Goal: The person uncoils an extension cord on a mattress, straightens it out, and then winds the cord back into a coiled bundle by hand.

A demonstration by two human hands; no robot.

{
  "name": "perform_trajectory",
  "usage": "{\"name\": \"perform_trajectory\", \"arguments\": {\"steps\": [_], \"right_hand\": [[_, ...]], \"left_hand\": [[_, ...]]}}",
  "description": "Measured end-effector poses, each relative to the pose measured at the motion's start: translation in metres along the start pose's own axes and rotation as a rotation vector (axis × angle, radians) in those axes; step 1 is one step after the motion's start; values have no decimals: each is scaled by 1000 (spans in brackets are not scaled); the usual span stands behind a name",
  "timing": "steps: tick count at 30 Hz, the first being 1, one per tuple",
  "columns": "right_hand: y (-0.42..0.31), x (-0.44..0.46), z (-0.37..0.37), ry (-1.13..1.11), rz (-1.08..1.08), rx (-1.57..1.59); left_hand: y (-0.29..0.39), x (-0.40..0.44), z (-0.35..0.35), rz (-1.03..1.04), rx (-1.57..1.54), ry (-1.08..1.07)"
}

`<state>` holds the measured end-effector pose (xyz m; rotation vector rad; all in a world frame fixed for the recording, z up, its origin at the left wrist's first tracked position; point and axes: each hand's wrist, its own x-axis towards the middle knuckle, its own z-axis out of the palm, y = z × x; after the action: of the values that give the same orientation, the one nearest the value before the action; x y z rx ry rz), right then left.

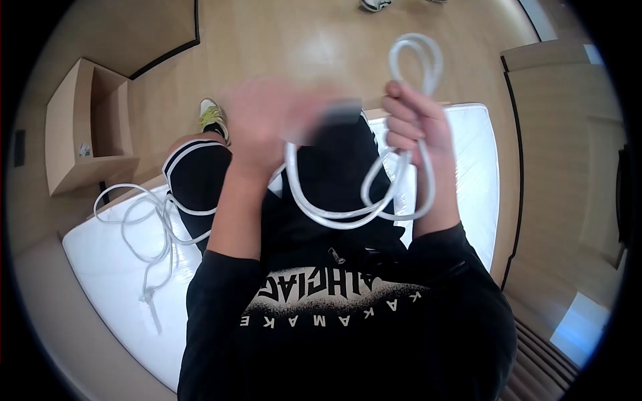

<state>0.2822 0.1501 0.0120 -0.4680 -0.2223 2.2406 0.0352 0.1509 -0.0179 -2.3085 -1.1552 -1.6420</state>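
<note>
My right hand [421,123] is closed around several loops of a white cable [307,208], and the loops stick up above the fingers and hang below them. My left hand [261,120] is smeared by motion. The cable sags between the two hands and runs up into the left one, which appears to grip it. Beside the left fingers is a blurred greyish patch that I cannot make out. More of the cable lies in loose loops on the white mattress at the left, ending in a slim white piece [151,314].
I am seated on a plastic-covered white mattress [471,167], my legs in black shorts. An open wooden box-like unit [63,134] stands at the left. Wooden panels flank the right side. Another person's shoe [374,5] shows at the top, on the wooden floor [267,47].
</note>
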Motion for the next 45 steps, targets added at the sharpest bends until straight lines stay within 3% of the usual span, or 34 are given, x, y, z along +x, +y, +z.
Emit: {"name": "perform_trajectory", "arguments": {"steps": [1,3,6,10,14,17,21,23,25,26,29,33,36,39,41,43,45], "right_hand": [[13,10,-5,94,30,9],[37,23,-13,200,69,-66],[62,31,-2,347,28,-121],[59,30,-28,270,54,59],[54,27,-36,214,25,71],[59,30,-30,242,65,88],[59,29,-29,291,62,80],[59,26,-31,334,38,79],[54,26,-43,266,23,118],[50,25,-47,232,15,138],[33,14,-47,115,-34,182],[5,-12,-20,-71,-179,-2],[-2,-19,-6,-93,-290,-72],[-7,-25,-2,96,-389,-236],[-11,-29,0,360,-501,-472],[-20,-34,-2,667,-573,-634],[-31,-48,-19,531,-518,-655]], "left_hand": [[8,7,2,65,-4,-35],[31,16,5,-71,111,-140],[51,4,19,-510,-72,-378],[41,-15,18,-947,-493,-283],[21,-26,11,-876,-507,-149],[21,-24,9,-617,-373,-326],[19,-23,-7,-880,-901,-588],[-2,-42,-13,-843,-1186,-402],[-17,-46,-25,-1073,-1206,-262],[-18,-47,-28,-1083,-1153,-187],[-20,-59,-27,-1010,-736,-283],[-7,-51,-20,-440,-57,-694],[22,-46,-3,-181,-76,-673],[28,-54,9,-15,-267,-783],[21,-57,5,-145,-304,-751],[5,-51,-4,-233,-416,-389],[-6,-59,-14,-767,-495,-105]]}}
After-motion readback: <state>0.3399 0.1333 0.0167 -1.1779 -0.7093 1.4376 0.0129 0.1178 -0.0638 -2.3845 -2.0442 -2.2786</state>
